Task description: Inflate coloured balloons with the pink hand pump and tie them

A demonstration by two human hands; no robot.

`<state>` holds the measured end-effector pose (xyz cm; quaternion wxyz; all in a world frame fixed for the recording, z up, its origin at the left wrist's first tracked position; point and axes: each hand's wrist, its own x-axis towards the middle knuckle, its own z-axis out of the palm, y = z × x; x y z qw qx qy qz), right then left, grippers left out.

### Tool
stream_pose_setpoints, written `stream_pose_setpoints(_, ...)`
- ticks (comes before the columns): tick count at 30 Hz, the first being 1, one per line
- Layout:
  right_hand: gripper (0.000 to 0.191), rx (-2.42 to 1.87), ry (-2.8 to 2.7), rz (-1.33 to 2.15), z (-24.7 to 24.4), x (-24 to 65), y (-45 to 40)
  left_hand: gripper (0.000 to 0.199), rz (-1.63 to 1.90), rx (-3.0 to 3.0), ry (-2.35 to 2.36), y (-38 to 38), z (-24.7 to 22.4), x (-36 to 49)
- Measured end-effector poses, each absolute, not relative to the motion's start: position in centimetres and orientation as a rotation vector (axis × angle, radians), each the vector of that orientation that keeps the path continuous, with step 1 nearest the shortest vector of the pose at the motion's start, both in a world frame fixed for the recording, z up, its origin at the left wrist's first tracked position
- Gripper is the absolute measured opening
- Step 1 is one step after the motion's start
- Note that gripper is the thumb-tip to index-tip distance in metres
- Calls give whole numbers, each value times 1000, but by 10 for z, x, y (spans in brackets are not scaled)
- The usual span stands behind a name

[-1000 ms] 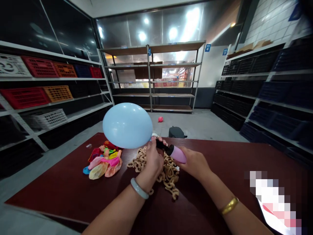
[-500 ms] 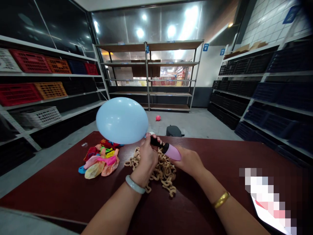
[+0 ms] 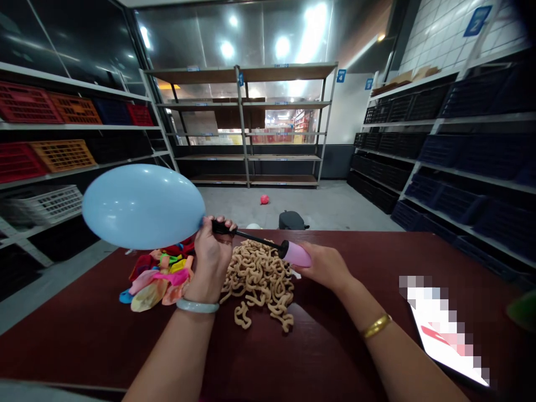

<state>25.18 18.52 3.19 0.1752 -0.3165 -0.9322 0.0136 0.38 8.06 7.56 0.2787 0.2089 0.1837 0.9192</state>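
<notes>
A light blue inflated balloon (image 3: 144,206) extends left from my left hand (image 3: 213,248), whose fingers close round its neck and the black end of a hand pump. My right hand (image 3: 329,267) is wrapped round the pump's pink body (image 3: 298,254). Between the hands the thin black rod (image 3: 259,240) of the pump shows, drawn out. Beneath it lies a heap of tan, curly pieces (image 3: 262,273) on the dark red table (image 3: 335,346). Uninflated balloons in several colours (image 3: 161,276) are piled left of my left wrist.
A phone or tablet (image 3: 444,340), partly pixelated, lies at the table's right. Beyond the table are a dark grey object (image 3: 292,220) and a small red ball (image 3: 264,199). Shelves with crates line both sides; a metal rack (image 3: 247,128) stands behind.
The balloon looks larger and has moved left with my left hand. My hands are farther apart and the pump's rod is drawn out between them. The view has shifted slightly.
</notes>
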Motion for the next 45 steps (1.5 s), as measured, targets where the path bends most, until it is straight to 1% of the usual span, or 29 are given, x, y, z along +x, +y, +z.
stream_pose_setpoints(3,55,-923,-2640,24,32,251,184,15,2458,607,456,86,71,14)
stream_pose_setpoints(14,46,-920,-2624,73,37,242,163,17,2284,640,509,96,55,85)
stream_pose_setpoints(20,50,-922,-2590,72,38,238,155,16,2235,662,518,92,58,100)
stream_pose_setpoints(26,50,-937,-2651,140,37,238,162,19,2270,605,585,98,53,85)
stream_pose_setpoints(32,47,-958,-2726,163,37,244,176,15,2379,506,612,95,58,31)
stream_pose_setpoints(37,42,-906,-2723,134,37,249,180,21,2489,359,631,84,67,-7)
stream_pose_setpoints(45,41,-926,-2692,1,39,256,185,21,2441,463,534,92,62,12)
